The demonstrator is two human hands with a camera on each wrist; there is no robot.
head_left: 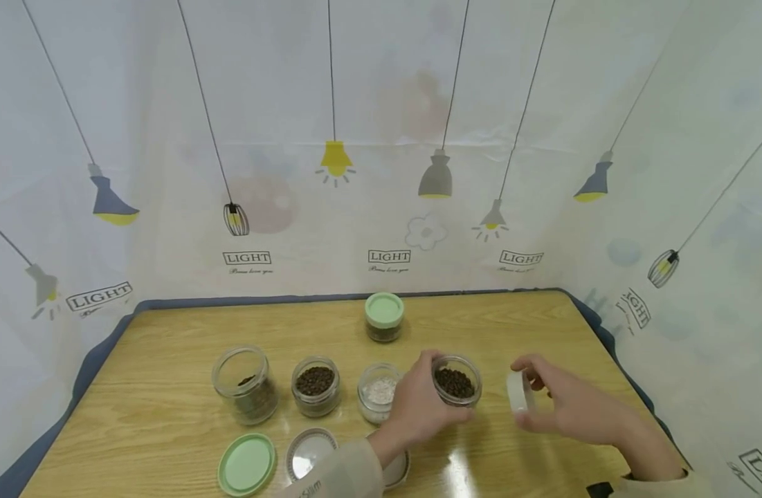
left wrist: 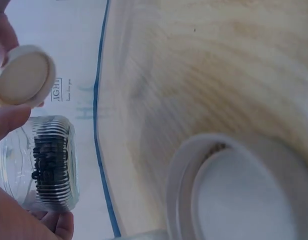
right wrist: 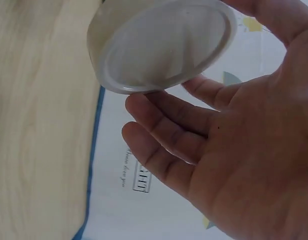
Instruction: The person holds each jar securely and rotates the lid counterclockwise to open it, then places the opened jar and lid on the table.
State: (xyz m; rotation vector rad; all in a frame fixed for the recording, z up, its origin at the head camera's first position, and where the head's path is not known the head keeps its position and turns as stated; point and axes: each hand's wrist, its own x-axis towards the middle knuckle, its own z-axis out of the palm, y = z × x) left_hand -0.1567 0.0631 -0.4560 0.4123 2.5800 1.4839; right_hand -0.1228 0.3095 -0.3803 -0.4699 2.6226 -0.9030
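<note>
My left hand (head_left: 421, 404) grips a small open glass jar of dark peppercorns (head_left: 457, 381) and holds it just above the wooden table (head_left: 530, 325). My right hand (head_left: 555, 401) pinches a white lid (head_left: 518, 392) on edge, a little to the right of the jar and apart from it. The left wrist view shows the jar (left wrist: 51, 162) on its side with the lid (left wrist: 25, 76) beside its mouth. In the right wrist view the lid (right wrist: 161, 42) sits at my fingertips (right wrist: 144, 112), with the palm open below it.
Left of the held jar stand a jar of white grains (head_left: 378, 392), a peppercorn jar (head_left: 316, 385) and a larger jar (head_left: 245, 384). A green-lidded jar (head_left: 383, 317) stands behind. Loose lids lie near the front edge: green (head_left: 246, 463), white (head_left: 309, 452) and one by my forearm (head_left: 398, 470).
</note>
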